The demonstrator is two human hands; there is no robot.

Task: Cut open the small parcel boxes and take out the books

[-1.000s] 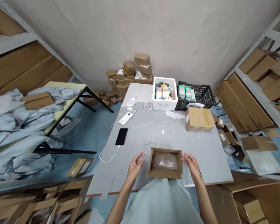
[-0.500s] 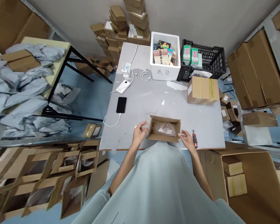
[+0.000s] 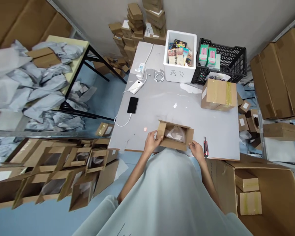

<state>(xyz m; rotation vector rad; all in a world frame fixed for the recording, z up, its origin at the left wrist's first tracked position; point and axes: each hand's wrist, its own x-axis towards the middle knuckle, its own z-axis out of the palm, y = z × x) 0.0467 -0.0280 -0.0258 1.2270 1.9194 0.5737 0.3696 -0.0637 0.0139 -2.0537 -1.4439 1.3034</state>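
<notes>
A small open cardboard box sits at the table's near edge, against my shirt. Inside it lies a pale, crumpled wrapped item. At the box's left end my left hand is closed on the cardboard, thumb towards the front corner. My right hand pinches the right end near its lower corner. Both short end flaps stick up and lean outward. Just right of my right hand, a red and black box cutter lies on the table.
On the grey table are a black phone, a white power bank, a taped carton, a white foam bin of books and a black crate. A large open carton stands at right; opened boxes crowd the left.
Both hands have closed in on the box ends and now grip them; before, the fingers were looser beside it. The end flaps now lean outward. The camera view has shifted slightly.
</notes>
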